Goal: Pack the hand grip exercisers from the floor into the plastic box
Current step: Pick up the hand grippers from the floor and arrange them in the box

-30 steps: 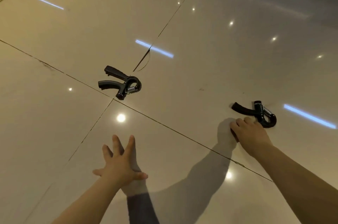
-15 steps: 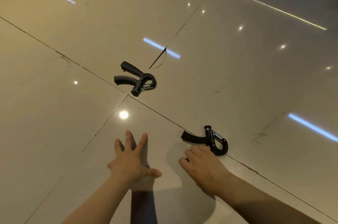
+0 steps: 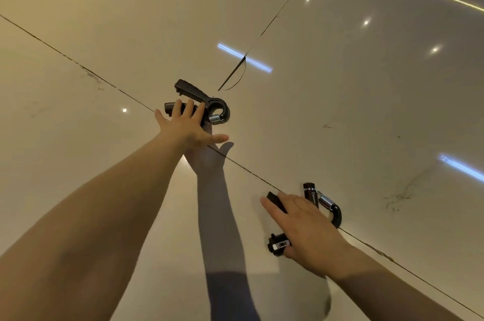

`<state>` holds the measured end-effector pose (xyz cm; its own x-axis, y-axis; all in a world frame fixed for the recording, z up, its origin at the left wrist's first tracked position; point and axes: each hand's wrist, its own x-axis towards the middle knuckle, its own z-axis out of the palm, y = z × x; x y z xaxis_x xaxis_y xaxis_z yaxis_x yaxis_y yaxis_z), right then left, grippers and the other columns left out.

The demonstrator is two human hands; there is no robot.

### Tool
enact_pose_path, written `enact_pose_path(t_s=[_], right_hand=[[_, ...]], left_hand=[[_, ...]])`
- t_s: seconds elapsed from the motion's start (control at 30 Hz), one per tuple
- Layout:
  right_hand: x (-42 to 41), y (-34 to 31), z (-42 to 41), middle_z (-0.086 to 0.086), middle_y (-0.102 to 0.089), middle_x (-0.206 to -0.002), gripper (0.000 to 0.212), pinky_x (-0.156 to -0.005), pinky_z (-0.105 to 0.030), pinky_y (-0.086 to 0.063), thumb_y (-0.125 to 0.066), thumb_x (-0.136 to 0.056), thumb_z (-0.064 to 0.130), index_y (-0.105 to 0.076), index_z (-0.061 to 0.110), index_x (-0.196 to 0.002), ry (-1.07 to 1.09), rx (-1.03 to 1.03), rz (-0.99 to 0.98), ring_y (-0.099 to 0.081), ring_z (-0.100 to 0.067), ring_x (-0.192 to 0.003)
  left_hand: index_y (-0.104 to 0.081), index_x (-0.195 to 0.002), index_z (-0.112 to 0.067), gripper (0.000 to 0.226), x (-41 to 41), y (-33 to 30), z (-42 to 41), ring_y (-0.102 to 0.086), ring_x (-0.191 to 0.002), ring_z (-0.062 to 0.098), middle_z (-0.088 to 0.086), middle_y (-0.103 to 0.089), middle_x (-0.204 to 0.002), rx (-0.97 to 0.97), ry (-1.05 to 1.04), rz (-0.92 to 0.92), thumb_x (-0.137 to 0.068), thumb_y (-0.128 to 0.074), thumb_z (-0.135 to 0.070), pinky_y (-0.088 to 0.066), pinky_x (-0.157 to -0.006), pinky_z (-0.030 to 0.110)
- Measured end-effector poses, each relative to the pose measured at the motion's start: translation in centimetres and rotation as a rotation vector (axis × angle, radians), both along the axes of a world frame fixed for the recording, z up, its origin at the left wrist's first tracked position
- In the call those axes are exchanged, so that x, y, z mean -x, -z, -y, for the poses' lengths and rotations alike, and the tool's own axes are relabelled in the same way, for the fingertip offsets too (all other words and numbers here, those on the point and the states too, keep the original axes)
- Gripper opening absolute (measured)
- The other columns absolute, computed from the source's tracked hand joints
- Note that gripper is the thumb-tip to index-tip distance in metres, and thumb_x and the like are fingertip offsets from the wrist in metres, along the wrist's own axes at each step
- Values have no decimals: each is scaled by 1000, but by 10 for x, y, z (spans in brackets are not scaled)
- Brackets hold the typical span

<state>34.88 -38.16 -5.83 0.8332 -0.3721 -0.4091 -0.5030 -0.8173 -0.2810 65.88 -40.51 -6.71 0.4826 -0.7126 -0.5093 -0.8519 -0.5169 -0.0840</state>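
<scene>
Far exerciser [image 3: 209,103] handles pointing left, left hand [image 3: 187,125] fingers spread, right hand [image 3: 306,229] grasping near exerciser [image 3: 327,203]

Dim warm light, ceiling-lamp glare spots on glossy floor [image 3: 340,111], hard arm shadows, wide-angle edge distortion

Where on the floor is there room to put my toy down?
Bare tile lies left of the left hand and its exerciser, and across the far right, beyond the near exerciser. The strip between the two arms is narrow and shadowed. It is crowded under the right hand.
</scene>
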Motion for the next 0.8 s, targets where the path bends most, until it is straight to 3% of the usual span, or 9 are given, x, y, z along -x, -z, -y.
enact_pose_path(t_s=[0.13,0.2,0.27,0.37,0.47,0.6,0.67,0.73,0.8], right_hand=[[-6,-5,1,-11,-14,-152,95,-114,-35,-16,-62,-86,21,8,29,-149,-10,-39,-57,-21,-29,-137],[-5,-4,0,-12,-15,-152,93,-114,-36,-17,-62,-86,22,5,29,-150,-7,-22,-67,-21,-30,-137],[0,0,-4,-16,-24,-149,91,-112,-38,-23,-69,-79,23,-10,25,-150,-7,7,-39,-30,-32,-134],[7,10,-8,-18,-55,-127,100,-94,-38,-46,-90,-40,32,-47,21,-130,0,54,-54,-59,-31,-110],[11,13,-9,-17,-56,-129,111,-97,-38,-37,-89,-34,48,-44,24,-132,23,36,-66,-59,-31,-113],[6,12,-12,-17,-12,-156,108,-111,-47,-5,-69,-65,61,-6,33,-148,-11,91,-31,-20,-37,-141],[1,17,-18,-19,-27,-151,108,-109,-52,-21,-71,-58,63,-20,30,-147,14,94,-44,-37,-38,-133],[-5,17,-20,-19,-46,-138,109,-99,-54,-38,-76,-46,61,-33,27,-141,73,78,-63,-53,-36,-118],[-4,17,-19,-18,-32,-146,105,-107,-56,-28,-74,-61,54,-17,29,-146,30,122,-37,-40,-37,-128]], left_hand=[[-16,-147,-23,116,18,1,-9,-10,-142,29,4,-20,-152,-49,-49,90,-57,-30,-95,-4,-108,63],[-29,-141,-19,105,35,4,-27,-26,-133,31,6,-34,-143,77,-86,89,-64,-26,-91,-18,-108,55],[-38,-136,-18,91,60,10,-59,-39,-121,30,5,-45,-131,292,-94,70,-71,-29,-82,-31,-97,46],[-52,-128,-21,65,91,14,-115,-52,-106,30,5,-53,-124,574,-47,12,-79,-41,-62,-39,-83,41],[-44,-138,-22,84,92,17,-158,-43,-118,33,10,-39,-142,550,-64,13,-71,-43,-73,-42,-86,47],[-18,-149,-23,112,98,22,-180,-28,-137,35,10,-20,-155,404,-53,-81,-61,-37,-90,-32,-103,53],[-17,-149,-24,113,115,25,-182,-24,-138,32,8,-11,-157,416,-82,-106,-60,-40,-90,-30,-106,47],[-17,-149,-24,112,128,27,-179,-18,-140,29,8,-12,-156,473,-251,-172,-59,-44,-86,-26,-109,43],[-20,-148,-24,106,132,27,-174,-19,-138,26,7,-22,-151,553,-339,-219,-61,-58,-72,-25,-110,41]])
